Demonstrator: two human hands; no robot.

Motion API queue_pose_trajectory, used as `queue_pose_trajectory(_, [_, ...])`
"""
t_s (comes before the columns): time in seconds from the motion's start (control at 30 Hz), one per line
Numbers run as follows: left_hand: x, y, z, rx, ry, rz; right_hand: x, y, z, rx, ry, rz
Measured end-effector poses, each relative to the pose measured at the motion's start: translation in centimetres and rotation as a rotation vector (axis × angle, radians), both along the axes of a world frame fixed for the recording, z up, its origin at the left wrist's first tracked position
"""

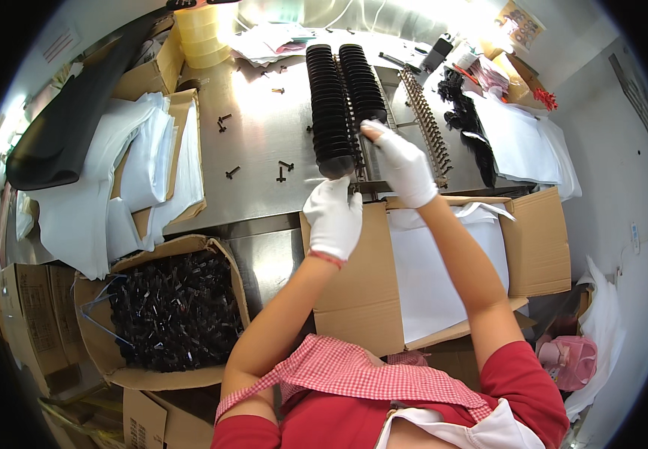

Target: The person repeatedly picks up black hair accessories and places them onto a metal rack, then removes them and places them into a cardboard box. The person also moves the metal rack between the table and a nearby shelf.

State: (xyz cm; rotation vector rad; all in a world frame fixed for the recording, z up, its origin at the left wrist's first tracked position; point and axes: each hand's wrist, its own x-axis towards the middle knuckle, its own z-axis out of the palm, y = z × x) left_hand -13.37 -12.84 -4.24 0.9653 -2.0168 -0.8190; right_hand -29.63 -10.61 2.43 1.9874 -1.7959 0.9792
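Observation:
Two long rows of black round discs (329, 105) stand close side by side on a metal rack, running away from me. My left hand (335, 219), in a white glove, is at the near end of the left row, its fingers closed on the nearest black disc (336, 167), which looks slightly blurred. At the near end of the right row of discs (361, 82), my right hand (405, 163), also gloved, has its fingertips pressed together. A bare fingertip shows there; what those fingers hold is hidden. A toothed metal strip (425, 123) lies right of the rack.
Small dark T-shaped parts (281, 173) lie scattered on the steel table (249, 135). A carton (238, 299) full of black pieces stands lower left; an open carton (357, 277) with white sheets is before me. White sheets (148, 150) lie left, black strands (473, 135) right.

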Motion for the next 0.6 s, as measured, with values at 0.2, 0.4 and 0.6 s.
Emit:
queue_pose_trajectory(0.2, [0.2,3.3,6.8,1.33,1.183,-0.213,4.3,4.9,4.9,0.349,-0.516,0.067])
queue_pose_trajectory(0.4, [-0.9,1.1,6.7,1.617,1.043,-0.271,-2.8,2.1,4.5,0.492,-0.689,0.149])
queue_pose_trajectory(0.6, [-5.7,1.7,4.2,0.233,-0.148,-0.231,-7.6,-6.4,0.5,0.481,-1.012,0.113])
